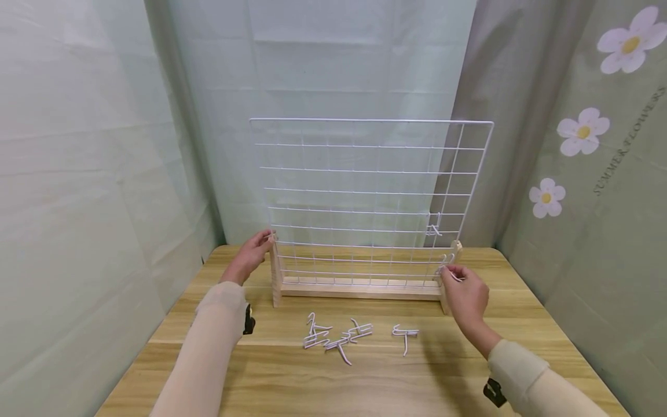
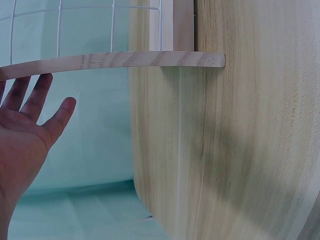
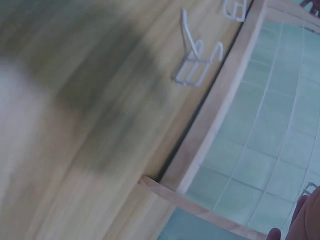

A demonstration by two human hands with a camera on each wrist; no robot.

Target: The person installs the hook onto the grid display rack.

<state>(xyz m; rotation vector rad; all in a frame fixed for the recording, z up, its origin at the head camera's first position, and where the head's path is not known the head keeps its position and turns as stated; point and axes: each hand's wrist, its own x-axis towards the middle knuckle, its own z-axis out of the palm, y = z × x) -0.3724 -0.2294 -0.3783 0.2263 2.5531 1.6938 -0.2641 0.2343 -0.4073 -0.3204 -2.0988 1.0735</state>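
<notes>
A white wire grid panel (image 1: pixel 365 193) stands upright in a wooden base with a post at each side. My left hand (image 1: pixel 253 255) is at the left wooden post (image 1: pixel 276 272); in the left wrist view its fairly straight fingers (image 2: pixel 37 97) touch the post's outer face, thumb apart from it. With my right hand (image 1: pixel 467 294) I pinch a white wire hook (image 1: pixel 444 265) at the grid's lower right, beside the right post (image 1: pixel 457 250). Only part of this hand shows in the right wrist view. Another white hook (image 1: pixel 433 227) hangs on the grid above it.
Several white wire hooks (image 1: pixel 341 341) lie in a loose cluster on the wooden table (image 1: pixel 292 388) before the base. A single hook (image 1: pixel 405 335) lies right of them. The base's crossbar (image 1: pixel 359 292) joins the posts. Pale curtains (image 1: pixel 94 174) surround the table.
</notes>
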